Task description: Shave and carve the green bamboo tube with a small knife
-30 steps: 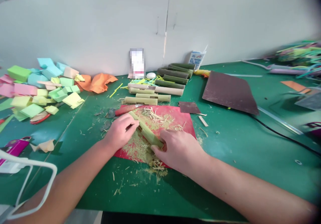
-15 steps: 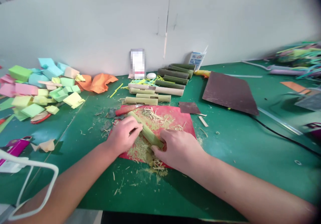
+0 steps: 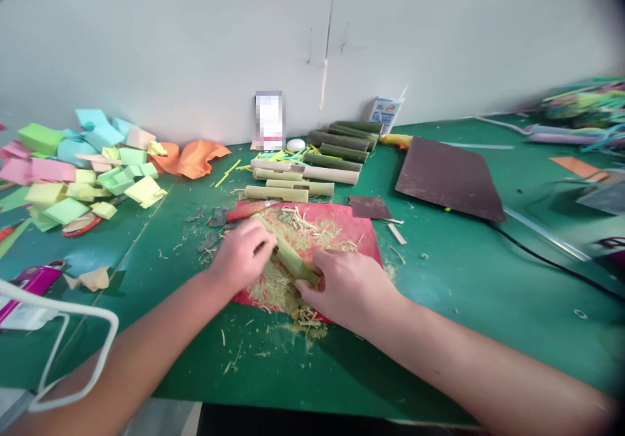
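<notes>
A pale green bamboo tube [image 3: 295,261] lies at a slant over a red sheet [image 3: 359,231] strewn with shavings and dust. My right hand [image 3: 349,286] is closed around its near end, thumb on the near side. On the upper part of the tube my left hand [image 3: 244,250] is closed in a pinch, fingertips against the tube beside a dark opening. What those fingers hold, if anything, is hidden and blurred. Just beyond my left hand is a tool with a red handle [image 3: 249,211]. A small brown sheet [image 3: 370,207] rests at the red sheet's far right corner.
Several cut bamboo tubes [image 3: 276,193] lie in rows behind the red sheet. Folded paper pieces [image 3: 68,211] are heaped at left, near orange paper [image 3: 200,160]. A large dark brown sheet [image 3: 449,179] and a black cable [image 3: 551,260] are at right. A white frame [image 3: 111,338] stands near my left forearm.
My left hand has shifted slightly up and to the left along the tube. My right hand keeps its hold, and the tube stays in nearly the same place.
</notes>
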The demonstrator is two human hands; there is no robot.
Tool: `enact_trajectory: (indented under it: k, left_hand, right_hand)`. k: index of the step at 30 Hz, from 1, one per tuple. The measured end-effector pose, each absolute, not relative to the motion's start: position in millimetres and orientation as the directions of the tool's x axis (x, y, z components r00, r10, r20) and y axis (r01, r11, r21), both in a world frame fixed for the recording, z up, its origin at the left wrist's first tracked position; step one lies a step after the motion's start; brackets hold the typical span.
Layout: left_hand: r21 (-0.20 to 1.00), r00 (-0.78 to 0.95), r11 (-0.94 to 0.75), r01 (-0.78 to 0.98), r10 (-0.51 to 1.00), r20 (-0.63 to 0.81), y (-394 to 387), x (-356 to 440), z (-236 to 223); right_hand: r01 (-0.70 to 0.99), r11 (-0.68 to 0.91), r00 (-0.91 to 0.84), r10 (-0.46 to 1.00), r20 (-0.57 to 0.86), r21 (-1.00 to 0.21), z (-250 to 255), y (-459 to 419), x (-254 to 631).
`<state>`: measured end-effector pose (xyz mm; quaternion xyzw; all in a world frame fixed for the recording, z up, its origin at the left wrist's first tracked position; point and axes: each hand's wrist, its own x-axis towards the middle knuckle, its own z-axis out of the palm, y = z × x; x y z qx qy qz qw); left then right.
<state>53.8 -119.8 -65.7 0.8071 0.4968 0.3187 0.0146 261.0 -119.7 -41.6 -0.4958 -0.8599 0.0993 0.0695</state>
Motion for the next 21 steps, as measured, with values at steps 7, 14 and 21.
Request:
enact_trajectory:
  k: [7,14,21]
  left_hand:
    - [0.344,0.282,-0.492,0.8,0.813,0.509,-123.7,58.1,-66.1]
    - [0.331,0.288,-0.502,0.799,0.803,0.522,-127.5,62.1,-64.5]
    - [0.368,0.34,-0.531,0.763,0.815,0.47,-132.3,69.4,-64.2]
  right_hand:
    - [0.852,0.47,-0.482,0.876,0.004,-0.232,-39.2,-120.0,261.2]
    - [0.853,0.471,-0.485,0.874,-0.009,-0.226,-38.0,-119.8,259.9]
    - [0.856,0.468,-0.484,0.875,-0.021,-0.22,-37.3,-118.8,260.5]
